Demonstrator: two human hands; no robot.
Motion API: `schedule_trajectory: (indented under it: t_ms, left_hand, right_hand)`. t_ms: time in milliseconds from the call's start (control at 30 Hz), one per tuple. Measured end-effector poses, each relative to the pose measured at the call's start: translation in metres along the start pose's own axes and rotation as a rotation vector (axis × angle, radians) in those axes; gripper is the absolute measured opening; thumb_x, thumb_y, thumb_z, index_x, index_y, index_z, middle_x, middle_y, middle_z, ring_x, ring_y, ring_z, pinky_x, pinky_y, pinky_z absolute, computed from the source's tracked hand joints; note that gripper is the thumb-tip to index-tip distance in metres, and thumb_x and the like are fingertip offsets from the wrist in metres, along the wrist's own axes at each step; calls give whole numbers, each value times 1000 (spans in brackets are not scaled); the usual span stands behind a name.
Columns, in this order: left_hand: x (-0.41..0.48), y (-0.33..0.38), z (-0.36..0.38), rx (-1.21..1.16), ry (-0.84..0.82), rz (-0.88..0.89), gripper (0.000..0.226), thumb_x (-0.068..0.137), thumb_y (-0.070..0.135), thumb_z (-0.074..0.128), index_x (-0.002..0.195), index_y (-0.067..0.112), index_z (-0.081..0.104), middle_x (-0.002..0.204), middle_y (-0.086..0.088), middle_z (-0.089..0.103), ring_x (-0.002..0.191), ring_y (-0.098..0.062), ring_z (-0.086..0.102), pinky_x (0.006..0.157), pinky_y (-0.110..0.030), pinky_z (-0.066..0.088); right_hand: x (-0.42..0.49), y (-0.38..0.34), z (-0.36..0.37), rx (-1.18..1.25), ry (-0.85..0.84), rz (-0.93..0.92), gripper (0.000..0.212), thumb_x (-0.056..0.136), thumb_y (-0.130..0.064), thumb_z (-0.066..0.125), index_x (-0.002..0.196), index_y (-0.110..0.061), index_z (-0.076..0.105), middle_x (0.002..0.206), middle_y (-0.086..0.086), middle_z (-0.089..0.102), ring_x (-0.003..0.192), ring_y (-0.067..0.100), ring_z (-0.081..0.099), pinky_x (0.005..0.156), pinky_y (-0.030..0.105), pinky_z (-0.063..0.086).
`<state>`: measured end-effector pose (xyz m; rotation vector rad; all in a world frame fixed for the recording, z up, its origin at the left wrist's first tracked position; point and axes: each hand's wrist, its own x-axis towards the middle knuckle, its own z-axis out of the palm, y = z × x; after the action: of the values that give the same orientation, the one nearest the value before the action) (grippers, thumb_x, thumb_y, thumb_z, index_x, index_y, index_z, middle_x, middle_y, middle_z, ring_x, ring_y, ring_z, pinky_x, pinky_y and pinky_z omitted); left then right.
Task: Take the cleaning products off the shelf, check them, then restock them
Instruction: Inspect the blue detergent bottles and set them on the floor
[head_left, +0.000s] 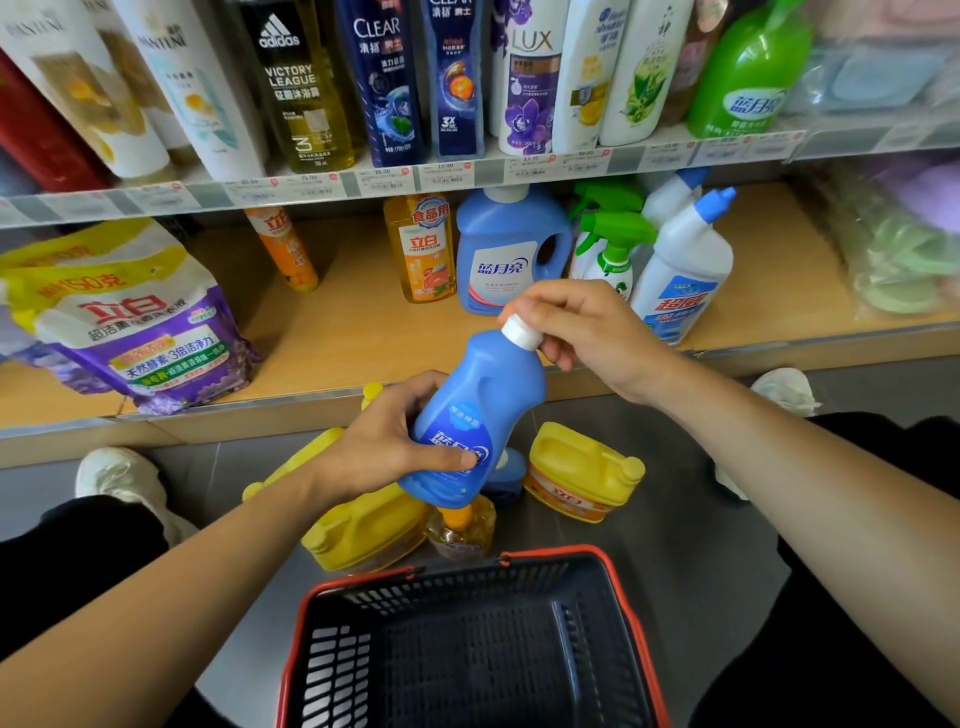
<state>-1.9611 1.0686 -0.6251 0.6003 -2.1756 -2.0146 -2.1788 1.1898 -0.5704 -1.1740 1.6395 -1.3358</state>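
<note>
Right now I hold the blue bottle (478, 415) tilted in the air, in front of the edge of the lower shelf (353, 332) and above the floor. My left hand (395, 441) wraps its fingers round the body, thumb across the label. My right hand (587, 332) pinches the white cap (522, 332) with its fingertips.

Below, the black basket (337, 654) with a red rim shows only its own mesh bottom and walls. Just beyond it on the grey floor I count two yellow jugs (582, 470), plus more yellow behind my left wrist that I cannot count.

Bare wooden board runs along the shelf's front. At the back stand one large blue jug (511, 249), two green-trigger spray bottles (613, 244) and two white bottles with blue caps (685, 270).
</note>
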Motion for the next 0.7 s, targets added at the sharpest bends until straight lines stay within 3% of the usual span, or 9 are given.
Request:
schedule_trajectory:
  t_ms: [100,267,367,467,700]
  left_hand:
    - [0,-2,2,20,20,15,57,70,3,89,119,5,60,106,-8,74,95,-21,72,78,-30,58]
    - [0,-1,2,24,30,24,58,69,3,90,119,7,61,105,-5,74,95,-20,73,77,-27,57]
    - [0,1,1,2,24,19,57,70,1,88,120,5,61,107,-8,74,96,-22,73,78,-29,58]
    - [0,2,1,-7,6,4,53,72,2,87,119,4,63,107,-11,74,95,-23,73,78,-32,58]
    - [-3,4,11,52,65,37,50,73,6,87,119,12,66,102,1,76,89,-12,73,72,-21,56]
  right_hand:
    - [0,-1,-1,-33,11,2,23,102,-20,54,97,-12,75,61,8,49,50,7,45,46,17,38]
    - [-1,0,-2,-8,2,12,26,104,-23,51,98,-16,75,56,3,53,45,6,47,44,14,38]
    - [-2,0,-2,-12,-49,10,18,99,-27,60,102,-18,75,61,4,56,53,14,50,47,15,40]
    - [1,3,-2,-112,-6,-4,19,97,-26,64,100,-9,72,63,10,59,57,23,52,46,21,44]
    - [5,11,-1,-226,85,0,27,99,-31,61,92,-6,67,53,-1,57,49,13,51,44,20,42]
